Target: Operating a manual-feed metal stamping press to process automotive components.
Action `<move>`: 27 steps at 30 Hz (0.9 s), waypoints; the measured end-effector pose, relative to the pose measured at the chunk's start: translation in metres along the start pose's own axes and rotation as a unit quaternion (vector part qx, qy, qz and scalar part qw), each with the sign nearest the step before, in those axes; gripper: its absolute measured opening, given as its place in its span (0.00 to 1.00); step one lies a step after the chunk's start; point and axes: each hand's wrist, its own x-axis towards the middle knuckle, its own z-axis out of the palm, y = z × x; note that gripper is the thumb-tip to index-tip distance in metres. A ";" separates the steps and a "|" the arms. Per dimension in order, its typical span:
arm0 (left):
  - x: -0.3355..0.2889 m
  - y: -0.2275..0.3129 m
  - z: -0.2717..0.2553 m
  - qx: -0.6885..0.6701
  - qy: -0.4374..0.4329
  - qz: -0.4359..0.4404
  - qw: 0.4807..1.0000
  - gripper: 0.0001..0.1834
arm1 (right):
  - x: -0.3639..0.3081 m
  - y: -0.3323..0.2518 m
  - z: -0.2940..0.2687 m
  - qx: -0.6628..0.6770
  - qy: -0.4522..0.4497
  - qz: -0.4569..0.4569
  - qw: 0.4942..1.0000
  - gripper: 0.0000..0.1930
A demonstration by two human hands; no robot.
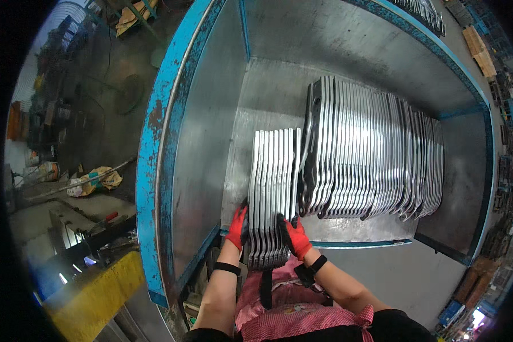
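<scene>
While facing the open near side of a scuffed, blue-rimmed sheet-metal bin [154, 137], holding a small bundle of long, narrow, silver metal strips with wavy near ends [265, 194] between both hands. Pressing the left flank with the fingers of the red-and-black gloved left hand [239, 227], and the right flank with those of the matching gloved right hand [294, 233]; grasping jointly, with neither hand released. Cannot see how far the fingertips reach underneath. Pointing the bundle's long axis away from the body, far ends over the bin's metal floor, near ends toward the pink checked apron [290, 305]. Cannot tell whether resting or lifted. Just to the right, running nearly parallel but set farther from the body: a longer row of similar silver strips standing side by side [362, 148]. Nearer to that row with the right hand than with the left. Too close at the far right corner to tell touching from apart.
</scene>
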 end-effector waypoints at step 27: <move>-0.216 0.007 0.140 -0.409 0.033 -0.192 0.892 0.35 | -0.067 0.035 -0.064 0.237 -0.335 0.084 0.908 0.28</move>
